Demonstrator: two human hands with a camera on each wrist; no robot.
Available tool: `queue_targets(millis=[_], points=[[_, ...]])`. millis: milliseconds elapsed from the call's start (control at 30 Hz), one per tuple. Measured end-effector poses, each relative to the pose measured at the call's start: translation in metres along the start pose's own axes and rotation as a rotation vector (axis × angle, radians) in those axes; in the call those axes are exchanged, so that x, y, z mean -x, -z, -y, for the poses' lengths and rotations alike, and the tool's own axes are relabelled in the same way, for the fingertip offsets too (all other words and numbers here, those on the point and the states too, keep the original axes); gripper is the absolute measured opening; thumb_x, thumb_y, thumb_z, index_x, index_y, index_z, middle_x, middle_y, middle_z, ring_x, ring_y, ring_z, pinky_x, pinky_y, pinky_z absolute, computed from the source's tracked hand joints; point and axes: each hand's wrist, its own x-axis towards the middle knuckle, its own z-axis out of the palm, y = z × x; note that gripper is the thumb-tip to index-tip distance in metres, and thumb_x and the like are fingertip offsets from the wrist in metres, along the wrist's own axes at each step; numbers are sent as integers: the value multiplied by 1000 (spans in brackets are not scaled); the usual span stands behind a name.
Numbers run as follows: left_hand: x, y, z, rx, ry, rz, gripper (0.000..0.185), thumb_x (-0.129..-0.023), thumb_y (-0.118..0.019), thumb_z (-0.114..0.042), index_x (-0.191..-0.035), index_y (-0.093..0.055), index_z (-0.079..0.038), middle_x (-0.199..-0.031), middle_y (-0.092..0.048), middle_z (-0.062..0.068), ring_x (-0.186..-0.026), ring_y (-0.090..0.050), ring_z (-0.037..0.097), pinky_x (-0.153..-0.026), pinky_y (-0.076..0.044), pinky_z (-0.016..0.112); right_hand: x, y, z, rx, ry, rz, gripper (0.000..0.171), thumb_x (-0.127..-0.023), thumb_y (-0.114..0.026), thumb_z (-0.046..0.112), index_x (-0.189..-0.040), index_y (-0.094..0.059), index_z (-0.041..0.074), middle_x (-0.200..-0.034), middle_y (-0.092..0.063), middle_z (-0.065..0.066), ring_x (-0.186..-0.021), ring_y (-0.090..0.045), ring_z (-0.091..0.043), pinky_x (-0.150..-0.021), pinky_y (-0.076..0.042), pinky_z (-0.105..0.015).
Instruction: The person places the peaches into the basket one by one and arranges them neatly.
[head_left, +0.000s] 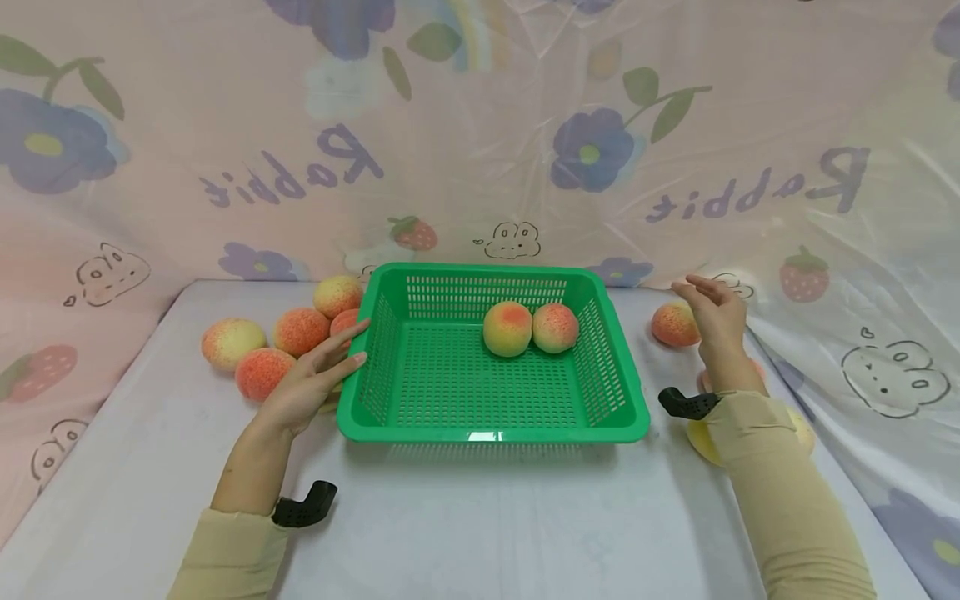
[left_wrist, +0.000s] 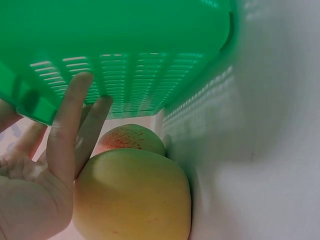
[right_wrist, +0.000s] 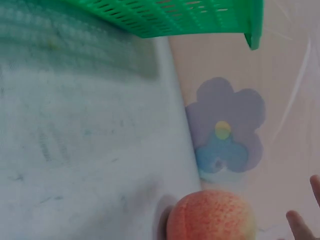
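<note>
A green plastic basket (head_left: pixel 480 434) stands in the middle of the table in the head view, with two peaches (head_left: pixel 507 331) side by side at its right rear. My left hand (head_left: pixel 303 390) touches the basket's left side; in the left wrist view its fingers (left_wrist: pixel 67 125) extend along the slotted outer wall. Below that hand sits a yellowish peach (left_wrist: pixel 135 195), another behind it. To the right of the basket, my right hand (head_left: pixel 722 323) hovers by a red-yellow peach (head_left: pixel 670 325), fingers loosely extended and holding nothing. Only its fingertips show in the right wrist view, near that peach (right_wrist: pixel 211 217).
Several peaches (head_left: pixel 234 344) cluster left of the basket on the white tabletop (head_left: pixel 480 533). Yellow fruit (head_left: pixel 702 440) and a pinkish one lie partly hidden behind the right forearm. A printed cloth (head_left: pixel 465 167) hangs along the back and sides.
</note>
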Motion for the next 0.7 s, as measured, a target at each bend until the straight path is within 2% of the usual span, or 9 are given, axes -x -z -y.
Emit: queue_targets(millis=[67, 133, 200, 267, 333, 400, 700], points=[[0, 1, 0, 5, 4, 0, 62, -99, -53, -36, -153, -24, -28, -159, -6, 19, -142, -22, 43, -101, -44, 47, -2, -1, -4, 18, 10, 0, 47, -86, -71, 29, -130, -60, 22, -131, -52, 6, -134, -33, -11, -115, -24, -29], [0, 1, 1, 14, 4, 3, 62, -99, -53, -37, -153, -24, -28, -159, -7, 19, -138, -29, 44, -94, -49, 37, -5, -1, -8, 58, 25, -2, 59, -86, -71, 32, -140, -51, 20, -150, -37, 3, -141, -23, -10, -117, -21, -29], [-1, 2, 2, 27, 4, 5, 62, -98, -53, -36, -153, -26, -28, -159, -9, 18, -131, -42, 41, -88, -52, 32, -7, -2, -13, 91, 37, -6, 71, -85, -71, 35, -147, -41, 20, -158, -21, 4, -145, -12, -10, -118, -17, -30], [-3, 2, 3, 36, 3, 10, 61, -98, -53, -36, -153, -26, -28, -158, -12, 18, -125, -50, 33, -86, -53, 31, -8, -2, -18, 128, 42, -8, 80, -84, -71, 40, -151, -32, 21, -160, -13, 3, -147, -6, -12, -119, -14, -32], [-4, 2, 4, 56, 2, 17, 61, -98, -54, -35, -153, -26, -28, -157, -13, 18, -110, -62, 25, -84, -54, 32, -10, -2, -21, 152, 33, -2, 85, -83, -71, 44, -153, -26, 24, -161, -7, 2, -148, -2, -14, -120, -12, -34], [-4, 2, 5, 64, 4, 20, 61, -98, -54, -35, -152, -27, -29, -157, -14, 18, -103, -65, 18, -83, -55, 33, -11, -2, -24, 171, 24, 8, 87, -83, -70, 46, -154, -22, 25, -162, -3, 1, -148, 0, -16, -120, -11, -36], [-3, 2, 4, 61, 20, 8, 60, -98, -54, -35, -152, -27, -31, -158, -9, 19, -99, -67, 18, -83, -55, 32, -19, -3, -33, 284, 33, 16, 86, -87, -66, 44, -155, -19, 20, -162, -8, -2, -148, -3, -22, -120, -8, -37]])
